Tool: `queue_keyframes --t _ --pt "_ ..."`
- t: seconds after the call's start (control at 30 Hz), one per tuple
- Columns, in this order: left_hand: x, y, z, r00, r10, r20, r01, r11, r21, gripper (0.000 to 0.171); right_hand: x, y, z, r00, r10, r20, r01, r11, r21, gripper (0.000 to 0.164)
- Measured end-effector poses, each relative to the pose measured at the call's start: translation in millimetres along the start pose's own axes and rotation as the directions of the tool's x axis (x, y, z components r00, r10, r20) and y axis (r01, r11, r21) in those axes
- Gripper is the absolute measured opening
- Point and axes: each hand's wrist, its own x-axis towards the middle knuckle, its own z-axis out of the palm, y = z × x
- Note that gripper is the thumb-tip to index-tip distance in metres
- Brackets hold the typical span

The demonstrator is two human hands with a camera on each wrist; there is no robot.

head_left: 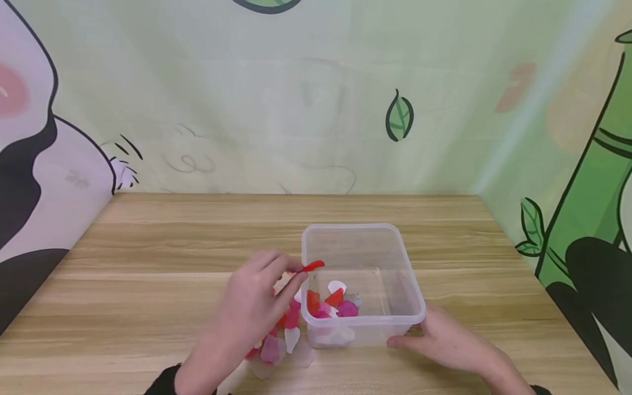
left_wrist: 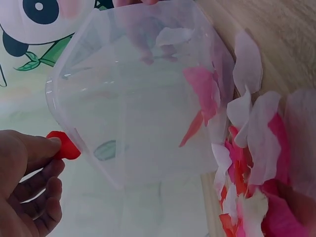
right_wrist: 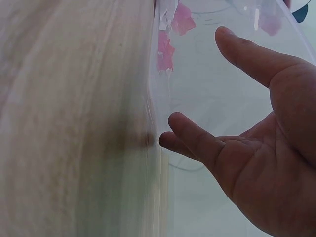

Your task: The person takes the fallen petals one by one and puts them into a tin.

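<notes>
My left hand (head_left: 257,296) pinches a red petal (head_left: 314,266) between thumb and fingertips, at the left rim of a clear plastic container (head_left: 362,319). In the left wrist view the petal (left_wrist: 69,146) sticks out past the thumb, beside the rim. My right hand (head_left: 451,334) rests at the container's front right corner, thumb at the front wall and the other fingers along the right side. Seen from the right wrist, its fingers (right_wrist: 192,138) are spread and nearly straight. Inside the container lie several red, pink and white petals (head_left: 347,309), gathered toward the front left.
Against the container's left side, partly behind my left hand, spreads a loose pile of red, pink and white petals (head_left: 273,349). The wooden table (head_left: 197,236) meets a printed cloth backdrop (head_left: 276,109) at the back and sides.
</notes>
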Motion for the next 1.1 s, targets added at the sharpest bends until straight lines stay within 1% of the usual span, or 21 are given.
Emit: queue_keyframes --t 0.3,0.47,0.6,0.77,0.87,0.97,1.03,1.1 --pt "-0.9 3.9 3.2 0.999 0.047 -0.001 -0.047 0.999 -0.025 0.019 -0.2 1.0 1.0 1.000 -0.024 -0.004 0.024 1.000 -0.016 0.061" --pt "-1.1 2.5 5.0 0.999 0.044 -0.003 -0.044 0.998 -0.038 0.018 0.0 0.5 1.2 1.000 -0.022 -0.006 0.022 0.999 -0.027 0.061" --pt "-0.4 -0.2 5.1 0.998 0.051 -0.025 -0.052 0.998 -0.046 0.019 -0.1 -0.1 1.0 1.000 -0.015 -0.004 0.015 1.000 -0.018 0.062" --pt "0.6 -3.7 2.9 0.998 0.048 -0.027 -0.049 0.998 -0.029 0.016 -0.7 0.3 1.1 1.000 -0.017 -0.007 0.017 1.000 -0.016 0.064" --pt "0.4 -6.4 -0.4 1.000 0.022 0.000 -0.022 1.000 -0.005 0.012 -0.7 0.6 1.3 1.000 -0.021 -0.006 0.021 1.000 -0.012 0.065" --pt "0.2 -9.9 -4.8 0.998 -0.023 0.051 0.021 0.999 0.029 0.013 -0.6 0.8 1.3 1.000 -0.021 -0.004 0.021 1.000 -0.010 0.066" --pt "0.3 -12.4 -7.9 0.994 -0.056 0.099 0.050 0.997 0.053 0.014 -0.5 0.8 1.3 1.000 -0.021 -0.002 0.021 1.000 -0.008 0.066" --pt "0.6 -15.0 -10.6 0.984 -0.090 0.153 0.080 0.994 0.073 0.014 -0.4 0.8 1.3 1.000 -0.021 0.000 0.021 1.000 -0.004 0.066"
